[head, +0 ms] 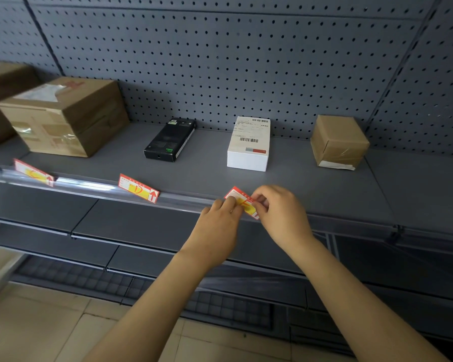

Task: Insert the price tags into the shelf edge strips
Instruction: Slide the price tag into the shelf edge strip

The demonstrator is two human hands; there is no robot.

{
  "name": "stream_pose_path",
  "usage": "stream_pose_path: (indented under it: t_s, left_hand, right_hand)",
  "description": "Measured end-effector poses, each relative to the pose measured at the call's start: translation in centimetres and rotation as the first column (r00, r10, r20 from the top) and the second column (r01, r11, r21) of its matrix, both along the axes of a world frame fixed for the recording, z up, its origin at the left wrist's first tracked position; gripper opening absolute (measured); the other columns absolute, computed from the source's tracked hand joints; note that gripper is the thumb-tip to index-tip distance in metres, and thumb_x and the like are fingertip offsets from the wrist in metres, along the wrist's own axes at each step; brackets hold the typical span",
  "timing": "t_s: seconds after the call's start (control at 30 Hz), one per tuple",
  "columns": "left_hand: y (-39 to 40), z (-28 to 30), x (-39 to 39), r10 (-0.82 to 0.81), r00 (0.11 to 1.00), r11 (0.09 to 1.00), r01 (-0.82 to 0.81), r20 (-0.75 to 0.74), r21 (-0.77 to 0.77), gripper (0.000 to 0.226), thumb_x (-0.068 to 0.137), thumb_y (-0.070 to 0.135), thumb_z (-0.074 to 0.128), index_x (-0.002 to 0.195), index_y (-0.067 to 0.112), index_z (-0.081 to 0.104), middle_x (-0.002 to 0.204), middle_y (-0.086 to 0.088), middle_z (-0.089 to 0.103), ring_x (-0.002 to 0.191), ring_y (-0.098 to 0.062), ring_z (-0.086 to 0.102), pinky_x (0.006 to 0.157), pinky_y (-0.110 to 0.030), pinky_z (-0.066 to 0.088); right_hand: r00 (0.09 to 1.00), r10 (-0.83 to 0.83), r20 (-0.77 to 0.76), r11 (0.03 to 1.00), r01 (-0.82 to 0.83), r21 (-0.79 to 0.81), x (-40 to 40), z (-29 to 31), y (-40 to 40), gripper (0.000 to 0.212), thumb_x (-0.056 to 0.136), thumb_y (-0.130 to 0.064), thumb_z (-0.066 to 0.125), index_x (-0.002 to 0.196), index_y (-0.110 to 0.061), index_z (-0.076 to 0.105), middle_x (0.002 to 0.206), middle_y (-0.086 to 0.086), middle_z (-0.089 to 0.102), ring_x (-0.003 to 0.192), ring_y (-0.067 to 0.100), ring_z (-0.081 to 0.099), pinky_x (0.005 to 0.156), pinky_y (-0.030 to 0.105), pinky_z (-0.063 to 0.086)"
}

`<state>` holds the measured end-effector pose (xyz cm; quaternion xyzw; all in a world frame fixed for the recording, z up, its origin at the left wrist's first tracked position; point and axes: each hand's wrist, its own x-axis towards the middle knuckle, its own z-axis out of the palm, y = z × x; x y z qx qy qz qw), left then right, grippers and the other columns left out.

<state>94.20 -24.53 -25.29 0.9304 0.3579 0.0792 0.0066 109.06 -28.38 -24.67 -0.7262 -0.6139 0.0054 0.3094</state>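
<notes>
Fingertips of both hands — left hand [217, 226], right hand [280, 215] — pinched on price tag [242, 202] at edge strip [89, 188].

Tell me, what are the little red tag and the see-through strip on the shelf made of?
The price tag held by both hands looks like thin printed paper or card, matte red and yellow. The edge strip seems clear glossy plastic: it shows light streaks and the grey shelf shows through it.

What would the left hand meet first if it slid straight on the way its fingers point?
Probably the white box: the left hand points up-right across the price tag towards it, though depth is unclear.
</notes>
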Motion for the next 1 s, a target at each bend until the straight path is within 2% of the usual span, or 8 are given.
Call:
stream_pose_path:
  t_s: [0.2,0.37,0.47,0.57,0.8,0.87,0.93,1.0]
  left_hand:
    - [0.1,0.3,-0.1,0.007,0.999,1.000,-0.008,-0.031,-0.023,0.045,0.094,0.015,0.047,0.138,0.018,0.037,0.140,-0.006,0.038,0.125,-0.026,0.042,0.106,-0.039,0.036]
    - [0.6,1.5,-1.4,0.061,0.998,0.998,-0.061,0.005,-0.015,0.042,0.093,0.023,0.047,0.135,0.024,0.042,0.135,-0.003,0.043,0.123,-0.025,0.044,0.108,-0.041,0.027]
    - [1.0,2.6,-3.4,0.132,0.990,0.990,-0.129,0.041,-0.051,0.041,0.092,0.025,0.051,0.132,0.025,0.045,0.132,-0.001,0.047,0.121,-0.024,0.047,0.106,-0.040,0.031]
    - [0.9,3.1,-6.4,0.218,0.975,0.970,-0.212,0.040,-0.120,0.039,0.090,0.027,0.054,0.128,0.024,0.049,0.129,0.000,0.054,0.116,-0.023,0.053,0.101,-0.038,0.040]
    - [-0.3,2.3,-15.4,0.408,0.899,0.851,-0.438,-0.160,-0.289,0.039,0.092,0.031,0.051,0.130,0.024,0.048,0.128,0.002,0.057,0.116,-0.020,0.054,0.097,-0.033,0.042]
    - [-0.7,1.9,-18.4,0.451,0.869,0.818,-0.493,-0.202,-0.295,0.039,0.093,0.031,0.049,0.131,0.024,0.046,0.129,0.000,0.056,0.116,-0.021,0.055,0.097,-0.034,0.044]
    - [-1.0,1.8,-21.6,0.507,0.838,0.785,-0.545,-0.200,-0.294,0.038,0.092,0.031,0.048,0.129,0.024,0.048,0.127,0.000,0.057,0.114,-0.021,0.056,0.096,-0.034,0.045]
    - [-1.1,1.9,-25.0,0.571,0.803,0.754,-0.596,-0.172,-0.276,0.035,0.093,0.032,0.047,0.127,0.026,0.050,0.125,0.003,0.059,0.112,-0.019,0.057,0.094,-0.033,0.044]
  right_hand:
    - [0.999,0.008,0.039,0.998,-0.006,-0.060,-0.3,0.8,-0.3,0.010,0.084,-0.020,0.068,0.092,-0.016,0.064,0.091,0.004,0.067,0.079,0.018,0.060,0.065,0.032,0.055]
    - [0.993,0.042,0.109,0.998,-0.036,-0.056,-1.1,2.5,-1.2,0.020,0.079,-0.010,0.069,0.097,-0.015,0.063,0.098,0.005,0.065,0.091,0.024,0.057,0.066,0.035,0.049]
    - [0.983,0.103,0.151,0.995,-0.100,-0.028,-2.7,3.3,-1.6,0.026,0.079,-0.007,0.067,0.102,-0.017,0.062,0.101,0.003,0.065,0.094,0.026,0.055,0.072,0.034,0.044]
    - [0.961,0.228,0.157,0.972,-0.214,-0.101,-4.9,2.8,-1.7,0.025,0.085,-0.018,0.063,0.110,-0.019,0.059,0.108,0.002,0.065,0.098,0.025,0.058,0.077,0.034,0.047]
    - [0.864,0.496,0.087,0.823,-0.436,-0.364,-10.8,0.6,-0.1,0.029,0.091,-0.029,0.055,0.120,-0.022,0.054,0.116,0.000,0.063,0.104,0.020,0.059,0.080,0.033,0.050]
    - [0.825,0.559,0.079,0.767,-0.478,-0.428,-12.9,0.1,0.8,0.026,0.092,-0.029,0.054,0.116,-0.021,0.055,0.113,0.000,0.063,0.098,0.019,0.061,0.076,0.031,0.051]
    - [0.779,0.623,0.070,0.709,-0.525,-0.470,-15.5,-0.2,2.0,0.025,0.091,-0.031,0.054,0.114,-0.023,0.054,0.108,-0.003,0.064,0.086,0.015,0.061,0.064,0.023,0.045]
    - [0.739,0.671,0.063,0.669,-0.567,-0.480,-18.8,0.0,3.4,0.026,0.090,-0.035,0.054,0.114,-0.026,0.055,0.106,-0.004,0.064,0.086,0.016,0.062,0.064,0.023,0.042]
